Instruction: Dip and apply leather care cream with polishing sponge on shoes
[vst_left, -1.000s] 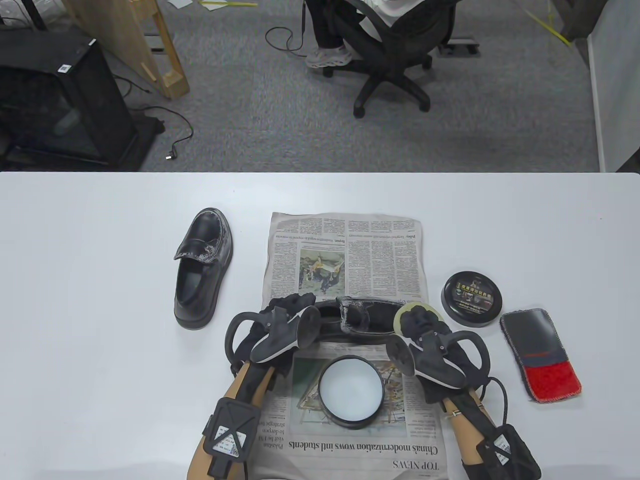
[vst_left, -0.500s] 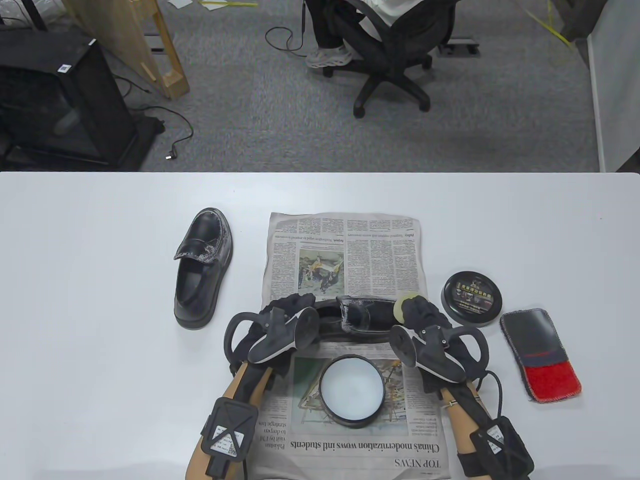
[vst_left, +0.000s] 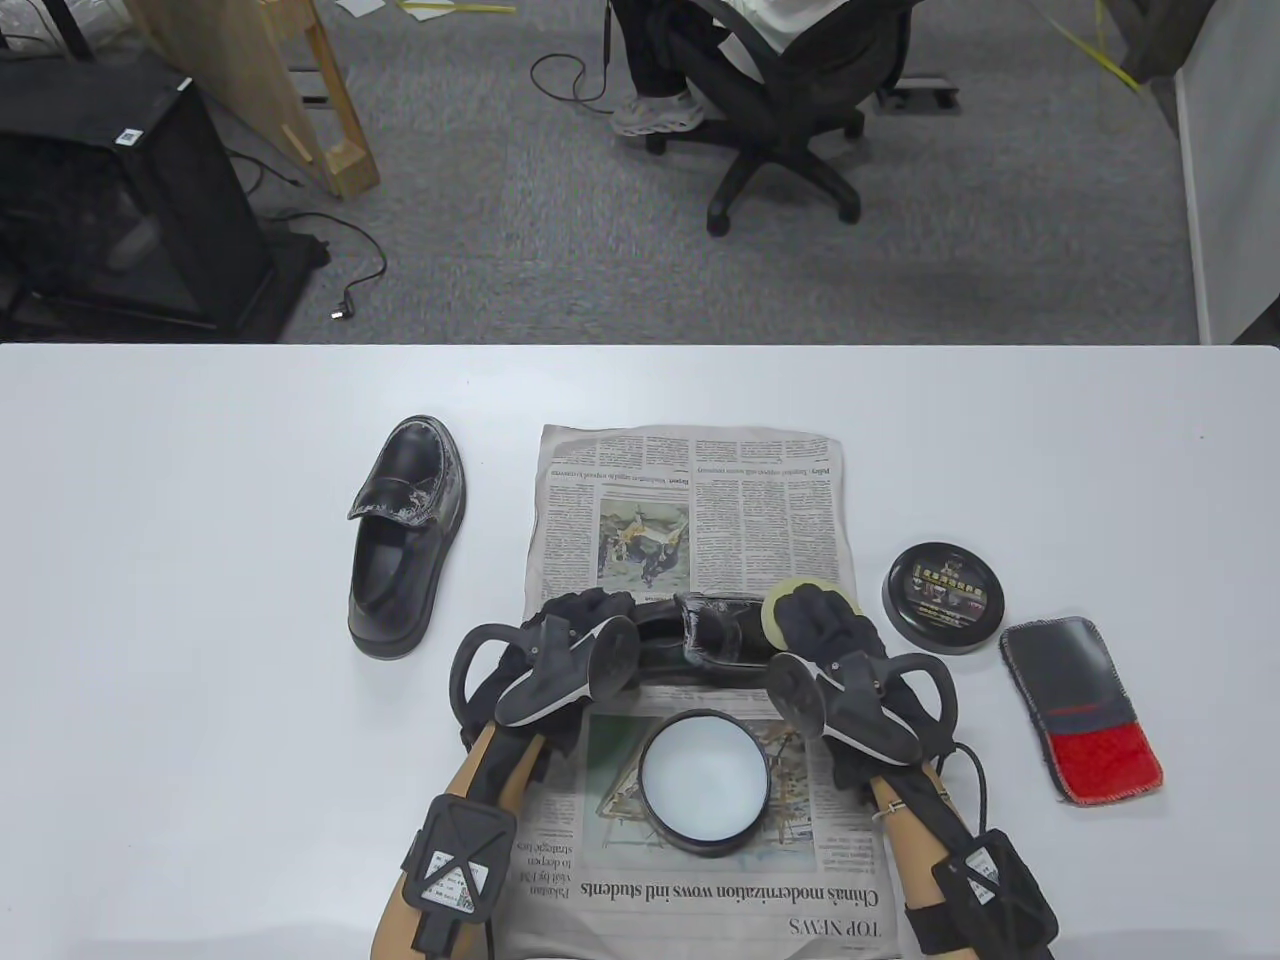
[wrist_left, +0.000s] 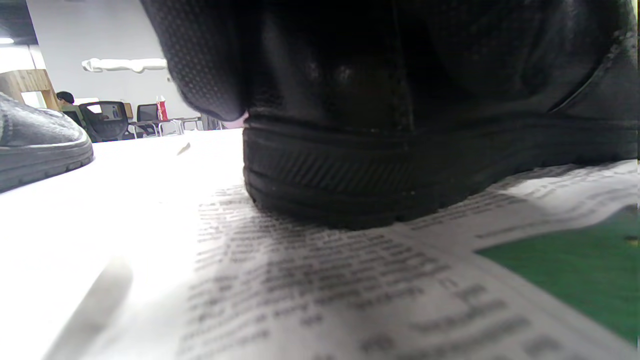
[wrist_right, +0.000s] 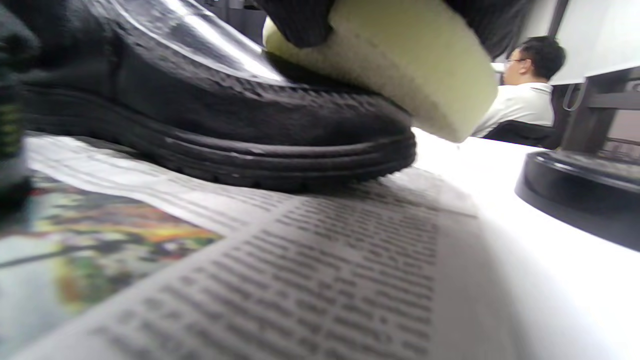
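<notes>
A black shoe (vst_left: 715, 632) lies sideways across the newspaper (vst_left: 690, 500), toe to the right. My left hand (vst_left: 575, 620) grips its heel end; the heel fills the left wrist view (wrist_left: 400, 125). My right hand (vst_left: 825, 625) holds a pale yellow sponge (vst_left: 778, 603) and presses it on the shoe's toe. The right wrist view shows the sponge (wrist_right: 400, 65) on the toe (wrist_right: 240, 115). An open tin of white cream (vst_left: 703, 780) sits on the newspaper just in front of the shoe. A second black shoe (vst_left: 405, 535), smeared with white cream, stands at the left.
The tin's black lid (vst_left: 943, 598) lies right of the newspaper. A grey and red cloth mitt (vst_left: 1080, 710) lies at the far right. The white table (vst_left: 200, 650) ends at a far edge with an office chair (vst_left: 780, 120) beyond.
My right hand has slid the sponge leftward along the shoe's toe, from its right tip toward the middle. The left hand and the shoe have stayed in place.
</notes>
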